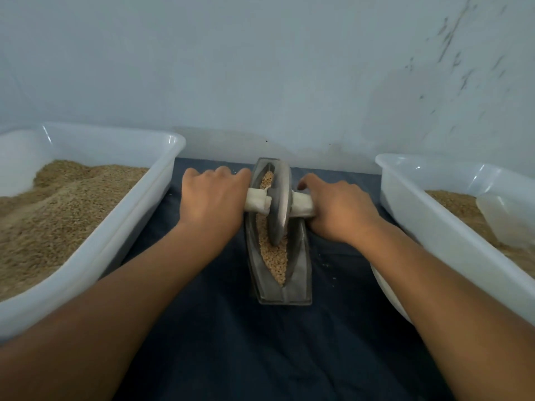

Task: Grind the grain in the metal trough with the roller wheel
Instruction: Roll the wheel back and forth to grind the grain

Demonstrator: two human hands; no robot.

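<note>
Two bins: left plastic bin (162, 180) heaped with grain; right plastic bin (405, 204) partly filled.
Left hand (212, 198): fingers curled round the cloth-wrapped handle (257, 202).
Roller wheel (279, 202): standing in the metal trough (301, 267), on the grain (273, 256).
Right hand (337, 211): gripping the handle's other end.
Risk: uneven pressure could tilt the wheel and spill grain onto the dark cloth (260, 357).

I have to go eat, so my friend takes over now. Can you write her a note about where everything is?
Left hand and right hand each grip an end of the cloth-wrapped handle. The roller wheel stands in the metal trough toward its far end. The grain in it looks mostly whole, so grinding is left. White tubs of grain sit left and right.
</note>
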